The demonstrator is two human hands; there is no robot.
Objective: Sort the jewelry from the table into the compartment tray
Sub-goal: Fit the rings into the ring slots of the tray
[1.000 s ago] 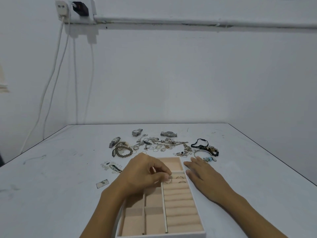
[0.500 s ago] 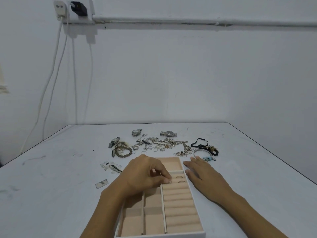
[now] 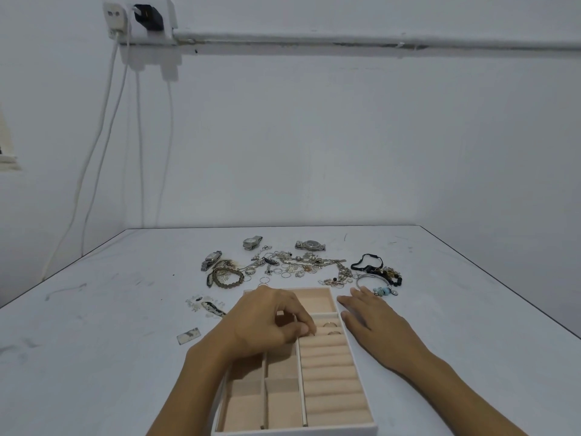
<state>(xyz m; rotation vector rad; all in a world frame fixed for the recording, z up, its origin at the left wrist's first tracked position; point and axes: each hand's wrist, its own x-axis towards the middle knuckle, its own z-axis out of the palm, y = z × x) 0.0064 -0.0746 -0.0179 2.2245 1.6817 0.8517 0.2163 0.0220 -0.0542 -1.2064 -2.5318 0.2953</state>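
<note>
**Left hand (image 3: 267, 325) pinching at the ring rolls of the white, peach-lined compartment tray (image 3: 295, 432)**

The left hand's fingers (image 3: 298, 317) are curled. Thumb and forefinger tips are pinched together and pressed against the far left end of the tray's padded ring rolls. Whether a ring sits between them cannot be told. Just right of those fingertips, two thin gold rings (image 3: 329, 324) stand in the farthest slots of the rolls. The tray's square compartments lie under and behind the left palm, and its wide far compartment lies beyond the knuckles.

The right hand (image 3: 374, 325) lies flat on the white bench (image 3: 456, 309). Its fingers (image 3: 349, 302) are straight and slightly spread, holding nothing, and its thumb side is just beside the tray's right wall.

Beyond both sets of fingers the rest of the jewelry lies on the bench:

- A tangled heap of silver chains and loose rings (image 3: 298, 265) is straight ahead of the left fingers.
- A grey beaded bracelet (image 3: 228, 278) is beyond and left of the left knuckles.
- Three metal wristwatches (image 3: 309, 245) sit farther back.
- Just past the right fingertips are a silver bangle (image 3: 372, 278) and a small pale-blue charm (image 3: 384, 291).
- A black cord bracelet (image 3: 366, 262) lies behind the bangle and charm.
- Left of the left hand are small clear stones (image 3: 201, 305) and a small flat rectangular piece (image 3: 188, 335).

Far beyond, on the wall, are a white socket strip with a black plug (image 3: 147, 17) and hanging white cables (image 3: 94, 152).
</note>
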